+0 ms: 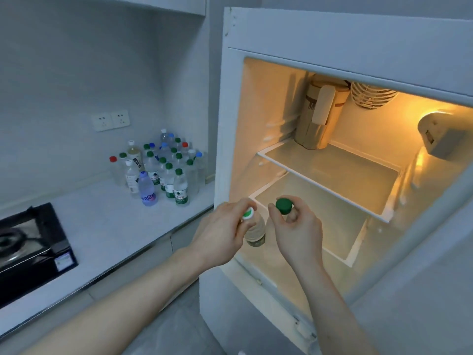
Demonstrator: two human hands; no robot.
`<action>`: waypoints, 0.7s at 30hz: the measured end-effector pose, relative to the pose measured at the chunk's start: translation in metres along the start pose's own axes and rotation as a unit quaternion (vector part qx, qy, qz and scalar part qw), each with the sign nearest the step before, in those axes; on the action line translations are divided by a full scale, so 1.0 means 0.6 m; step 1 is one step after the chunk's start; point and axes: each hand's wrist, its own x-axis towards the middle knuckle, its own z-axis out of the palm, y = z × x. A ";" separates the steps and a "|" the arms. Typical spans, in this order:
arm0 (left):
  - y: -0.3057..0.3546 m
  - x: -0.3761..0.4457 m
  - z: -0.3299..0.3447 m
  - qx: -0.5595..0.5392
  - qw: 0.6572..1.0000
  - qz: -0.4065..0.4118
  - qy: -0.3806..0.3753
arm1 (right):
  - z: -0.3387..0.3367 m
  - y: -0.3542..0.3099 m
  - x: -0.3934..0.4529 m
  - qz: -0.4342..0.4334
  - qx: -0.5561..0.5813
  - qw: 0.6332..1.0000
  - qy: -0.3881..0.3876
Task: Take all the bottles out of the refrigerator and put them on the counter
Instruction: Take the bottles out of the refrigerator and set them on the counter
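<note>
Bottle, white cap with green centre (253, 230): you are gripping it by the neck in your left hand (222, 233), fingers curled round it just below the cap; it is hanging upright at the front opening of the refrigerator (332, 34), level with the lower shelf.

Bottle, green cap (284, 206): you are pinching it at the neck in your right hand (297, 233), thumb and fingers closing under the cap; the body is hiding behind the hand. It is sitting just beside the first bottle, also at the refrigerator's front edge.

Refrigerator: standing open, lit yellow inside. The upper shelf (332, 170) is carrying a tall beige pouch (320, 114) at the back; the lower shelf (320, 213) is lying below it. A round vent (371, 94) is showing on the back wall, and a white light housing (440, 134) is glowing on the right wall.

Counter (102, 226): lying to the left of the refrigerator, well apart from your hands.

Cluster of bottles (163, 170): standing upright together at the back of the counter near the wall, caps mostly green, some blue, red and white.

Gas stove, black (28, 249): sitting at the counter's left end.

Wall sockets, two (110, 120): showing above the cluster.
</note>
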 end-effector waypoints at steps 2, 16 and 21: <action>-0.017 -0.019 -0.030 0.005 0.999 -0.031 0.012 | 0.019 -0.026 -0.007 -0.017 0.029 0.999 -0.038; -0.269 -0.180 -0.223 0.062 0.976 -0.211 0.013 | 0.306 -0.164 -0.074 -0.080 0.060 0.968 -0.231; -0.399 -0.207 -0.304 0.087 0.969 -0.233 -0.005 | 0.436 -0.234 -0.098 -0.084 0.057 0.961 -0.257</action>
